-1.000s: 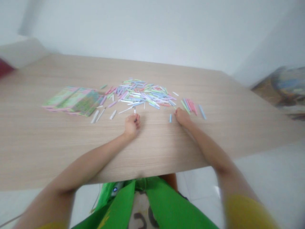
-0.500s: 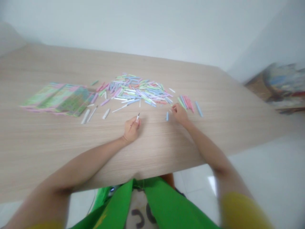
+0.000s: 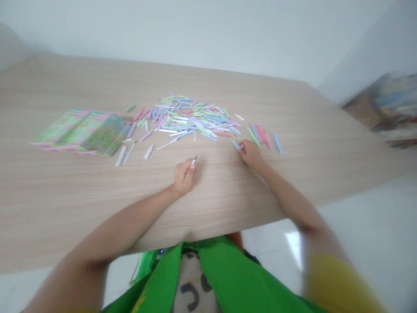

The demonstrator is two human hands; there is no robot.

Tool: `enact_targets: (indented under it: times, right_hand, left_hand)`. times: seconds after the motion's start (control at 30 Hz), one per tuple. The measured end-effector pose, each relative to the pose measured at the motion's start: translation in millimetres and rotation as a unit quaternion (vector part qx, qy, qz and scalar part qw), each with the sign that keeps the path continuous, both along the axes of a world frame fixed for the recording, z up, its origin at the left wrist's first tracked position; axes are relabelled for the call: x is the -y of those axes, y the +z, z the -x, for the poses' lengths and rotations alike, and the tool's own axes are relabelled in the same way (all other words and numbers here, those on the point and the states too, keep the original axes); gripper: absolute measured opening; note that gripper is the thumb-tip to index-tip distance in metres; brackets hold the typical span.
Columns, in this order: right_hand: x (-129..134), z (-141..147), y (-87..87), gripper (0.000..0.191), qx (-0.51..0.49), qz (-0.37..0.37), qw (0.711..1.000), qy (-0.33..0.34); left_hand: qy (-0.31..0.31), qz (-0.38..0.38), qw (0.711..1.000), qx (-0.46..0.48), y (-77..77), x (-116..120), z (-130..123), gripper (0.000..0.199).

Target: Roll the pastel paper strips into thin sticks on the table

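Observation:
My left hand is closed around a thin white pen, its dark tip pointing up and away. To the right, my right hand pinches a short light-blue cap between thumb and fingers, just above the table. Beyond both hands spreads a pile of pastel pens and caps in blue, green, pink, purple and white. Right of my right hand lies a small row of green, purple and pink pieces, with one blue piece beside it.
Overlapping green and pink printed packets lie on the left of the wooden table. Loose white pieces and a white tube are between packets and pile. Blurred items stand beyond the table's right edge.
My right hand has taken hold of the light-blue cap that stood on the table near it. My left hand still grips the white pen. The whole view has shifted slightly.

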State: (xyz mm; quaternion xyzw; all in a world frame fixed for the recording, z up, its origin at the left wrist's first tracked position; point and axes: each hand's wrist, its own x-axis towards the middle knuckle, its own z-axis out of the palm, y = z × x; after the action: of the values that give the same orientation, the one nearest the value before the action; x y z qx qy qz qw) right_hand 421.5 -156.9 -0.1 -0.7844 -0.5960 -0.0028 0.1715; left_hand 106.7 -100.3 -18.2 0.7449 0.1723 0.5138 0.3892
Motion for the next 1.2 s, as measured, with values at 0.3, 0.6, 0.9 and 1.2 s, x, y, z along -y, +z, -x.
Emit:
enact_targets:
  times: [0.3, 0.6, 0.9, 1.2]
  right_hand:
    - [5.8, 11.3, 11.8, 0.025, -0.029, 0.079, 0.991, 0.102]
    - [-1.8, 21.5, -1.9, 0.014, 0.058, 0.137, 0.971, 0.187]
    - [12.1, 52.9, -1.0, 0.027, -0.022, 0.072, 0.986, 0.146]
    - [22.9, 63.3, 14.7, 0.027, 0.007, 0.106, 0.994, 0.035]
  left_hand:
    - [-0.001, -0.033, 0.999, -0.007, 6.2, -0.4, -0.9, 0.041]
    - [-0.004, -0.078, 0.997, -0.018, 8.2, -1.4, 0.2, 0.039]
    - [0.062, -0.173, 0.978, -0.102, 4.1, -52.4, 4.8, 0.040]
    - [0.164, -0.062, 0.982, -0.066, -0.4, -68.4, 1.8, 0.049]
